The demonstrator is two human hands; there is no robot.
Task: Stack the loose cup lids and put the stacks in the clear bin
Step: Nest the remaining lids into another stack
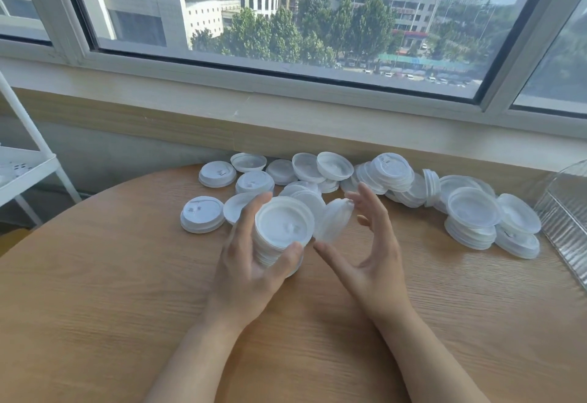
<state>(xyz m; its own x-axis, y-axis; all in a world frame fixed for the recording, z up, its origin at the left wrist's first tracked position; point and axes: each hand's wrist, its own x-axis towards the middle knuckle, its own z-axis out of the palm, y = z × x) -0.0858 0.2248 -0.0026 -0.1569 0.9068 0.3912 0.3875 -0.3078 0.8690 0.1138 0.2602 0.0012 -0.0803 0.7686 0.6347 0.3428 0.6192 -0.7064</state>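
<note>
My left hand (246, 267) grips a stack of white cup lids (281, 232), held tilted just above the round wooden table (127, 307), thumb on its near edge. A single lid (333, 220) stands on edge right beside the stack, at the fingertips of my right hand (368, 243), whose fingers are spread and nearly straight. Whether the fingertips touch that lid I cannot tell. Many loose lids (251, 181) and short stacks (471, 226) lie along the table's far side. The clear bin (563, 212) stands at the right edge, partly out of frame.
A windowsill and wall run close behind the lids. A white metal shelf rack (28, 161) stands at the left, off the table. Bare wood stretches between my forearms and to the near left.
</note>
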